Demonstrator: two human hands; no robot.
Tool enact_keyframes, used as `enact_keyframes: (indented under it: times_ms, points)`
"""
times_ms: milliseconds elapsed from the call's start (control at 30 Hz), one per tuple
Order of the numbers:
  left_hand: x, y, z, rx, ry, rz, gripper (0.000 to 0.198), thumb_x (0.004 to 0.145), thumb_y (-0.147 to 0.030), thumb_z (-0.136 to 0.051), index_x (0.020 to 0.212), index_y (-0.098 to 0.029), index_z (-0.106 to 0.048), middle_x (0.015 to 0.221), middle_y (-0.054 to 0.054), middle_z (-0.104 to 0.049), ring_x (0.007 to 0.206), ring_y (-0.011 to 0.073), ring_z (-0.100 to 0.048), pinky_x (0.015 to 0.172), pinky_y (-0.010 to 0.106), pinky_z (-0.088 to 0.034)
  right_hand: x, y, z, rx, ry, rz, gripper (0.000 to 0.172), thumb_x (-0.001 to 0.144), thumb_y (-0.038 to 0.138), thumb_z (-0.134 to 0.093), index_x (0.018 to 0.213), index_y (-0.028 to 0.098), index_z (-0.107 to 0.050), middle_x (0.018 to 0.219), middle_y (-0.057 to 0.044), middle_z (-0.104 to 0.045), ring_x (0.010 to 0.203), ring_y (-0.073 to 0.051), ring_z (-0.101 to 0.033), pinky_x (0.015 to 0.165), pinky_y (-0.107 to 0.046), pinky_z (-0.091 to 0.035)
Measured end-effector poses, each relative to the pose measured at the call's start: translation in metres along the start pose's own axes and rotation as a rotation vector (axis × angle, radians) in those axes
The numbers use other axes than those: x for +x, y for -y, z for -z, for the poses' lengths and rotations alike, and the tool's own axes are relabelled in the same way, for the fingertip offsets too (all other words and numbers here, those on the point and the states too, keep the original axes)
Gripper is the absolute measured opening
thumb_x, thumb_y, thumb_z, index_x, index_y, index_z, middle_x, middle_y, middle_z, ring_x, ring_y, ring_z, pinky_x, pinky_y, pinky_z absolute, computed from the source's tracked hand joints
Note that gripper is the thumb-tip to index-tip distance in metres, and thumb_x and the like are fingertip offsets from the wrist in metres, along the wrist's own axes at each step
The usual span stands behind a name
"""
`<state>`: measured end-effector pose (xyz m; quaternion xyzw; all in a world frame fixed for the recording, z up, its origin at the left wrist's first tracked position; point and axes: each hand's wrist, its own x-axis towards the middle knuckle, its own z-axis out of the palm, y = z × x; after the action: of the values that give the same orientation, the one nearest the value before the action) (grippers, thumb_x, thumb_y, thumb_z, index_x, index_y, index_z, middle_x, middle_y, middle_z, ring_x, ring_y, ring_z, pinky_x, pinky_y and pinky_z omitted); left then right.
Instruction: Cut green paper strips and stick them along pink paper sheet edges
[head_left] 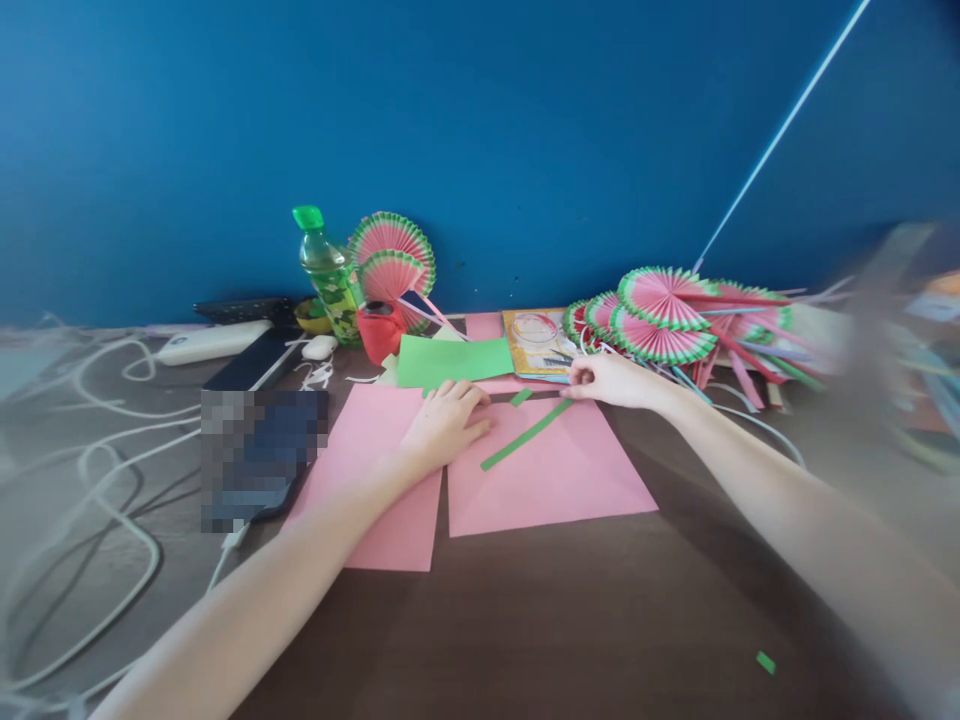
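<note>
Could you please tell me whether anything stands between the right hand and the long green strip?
Nothing visible does: the right hand is right at the far end of the long green strip.

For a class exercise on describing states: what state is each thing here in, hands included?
Left hand: resting on pink paper, fingers spread
Right hand: grip closed at the strip's far end
Green strip: lying across the right sheet
Right pink sheet: flat, unfolded
Left pink sheet: flat, partly covered
Green sheet: spread out
Bottle: standing, capped
Right-hand fans: spread open, piled
</note>
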<state>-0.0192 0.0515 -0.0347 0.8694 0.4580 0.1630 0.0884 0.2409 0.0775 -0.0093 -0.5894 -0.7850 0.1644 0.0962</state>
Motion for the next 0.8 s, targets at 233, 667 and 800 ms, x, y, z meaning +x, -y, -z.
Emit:
enact_keyframes:
  times_ms: [233,667,800]
  points:
    - [0.002,0.004,0.004,-0.098,0.067,0.031,0.028,0.072,-0.025,-0.059,0.099,-0.021,-0.055,0.106,0.004,-0.057,0.1,0.0235,-0.047,0.087,0.039,-0.037,-0.003,0.014,-0.004,0.033,-0.101,0.252,0.02,0.08,0.031,-0.05,0.086,0.02,-0.065,0.081,-0.003,-0.063,0.072,-0.016,-0.056,0.066,-0.029,-0.042]
    - [-0.002,0.008,-0.015,-0.122,-0.104,-0.003,0.018,0.079,-0.031,-0.054,0.093,-0.02,-0.055,0.101,0.004,-0.058,0.097,0.0204,-0.049,0.087,0.038,-0.036,-0.035,0.069,-0.049,-0.116,-0.029,0.498,0.03,0.087,0.021,-0.039,0.102,0.018,-0.065,0.111,-0.012,-0.059,0.106,-0.026,-0.051,0.088,-0.044,-0.04]
    - [0.003,0.017,-0.013,-0.306,-0.088,-0.013,0.019,0.077,-0.013,-0.044,0.088,-0.02,-0.058,0.096,0.003,-0.06,0.095,0.0176,-0.052,0.089,0.034,-0.037,-0.033,0.073,-0.045,0.202,-0.026,0.396,0.029,0.086,0.02,-0.04,0.104,0.023,-0.062,0.107,-0.006,-0.062,0.096,-0.019,-0.056,0.081,-0.034,-0.044]
